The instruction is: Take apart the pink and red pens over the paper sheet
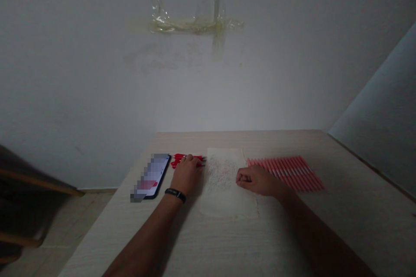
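Note:
My left hand (186, 172), with a black band (175, 194) on its wrist, rests over a small bunch of red pens (178, 156). Its fingers curl down onto them, and dark tips point right from under the fingertips. Right of that hand lies a pale sheet of paper (227, 205) with grey and reddish scribbles. My right hand (255, 179) is curled into a fist at the sheet's right edge, and nothing shows in it. Beside and partly behind it is a neat row of slim pinkish-red sticks (295, 173), like pens or pencils, with pale bands.
A phone (152, 177) with a lit, partly blurred screen lies at the table's left side. The light wooden table (221, 246) meets a grey wall (276, 73) with shiny tape (185, 27) on it. Dark wooden furniture (35, 186) stands at the left.

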`<state>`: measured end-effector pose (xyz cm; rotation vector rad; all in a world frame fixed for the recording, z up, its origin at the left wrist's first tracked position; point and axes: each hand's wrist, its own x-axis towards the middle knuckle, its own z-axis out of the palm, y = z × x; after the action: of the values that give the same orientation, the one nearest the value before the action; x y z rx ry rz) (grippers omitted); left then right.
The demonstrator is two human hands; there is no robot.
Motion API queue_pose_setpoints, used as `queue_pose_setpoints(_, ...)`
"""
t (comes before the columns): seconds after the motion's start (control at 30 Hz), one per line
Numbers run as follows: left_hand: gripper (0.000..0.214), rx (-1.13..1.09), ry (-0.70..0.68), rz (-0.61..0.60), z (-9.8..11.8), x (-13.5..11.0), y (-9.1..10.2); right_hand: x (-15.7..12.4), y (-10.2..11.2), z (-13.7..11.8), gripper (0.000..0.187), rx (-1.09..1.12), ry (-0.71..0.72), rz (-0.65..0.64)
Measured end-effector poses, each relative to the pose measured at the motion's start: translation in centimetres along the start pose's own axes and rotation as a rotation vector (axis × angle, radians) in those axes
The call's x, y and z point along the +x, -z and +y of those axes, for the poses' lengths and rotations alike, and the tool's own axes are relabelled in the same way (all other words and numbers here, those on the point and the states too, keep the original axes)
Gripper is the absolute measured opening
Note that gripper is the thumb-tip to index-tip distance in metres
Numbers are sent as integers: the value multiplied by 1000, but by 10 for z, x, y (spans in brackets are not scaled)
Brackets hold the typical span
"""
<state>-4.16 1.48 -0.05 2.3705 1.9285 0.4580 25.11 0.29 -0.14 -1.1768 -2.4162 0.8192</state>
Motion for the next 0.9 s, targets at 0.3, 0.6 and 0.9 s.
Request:
queue_pose_setpoints(0.3, 15, 16, 11, -7, 0, 0, 2, 0, 0, 1, 14, 56, -25, 9)
queue_pose_setpoints(0.6, 23, 6, 3, -34, 1, -1, 2, 0, -2, 3, 14, 56, -10, 38)
queue_pose_setpoints(0.9, 20, 21, -12, -28, 1, -1, 2, 0, -1, -1, 15, 52, -17, 30)
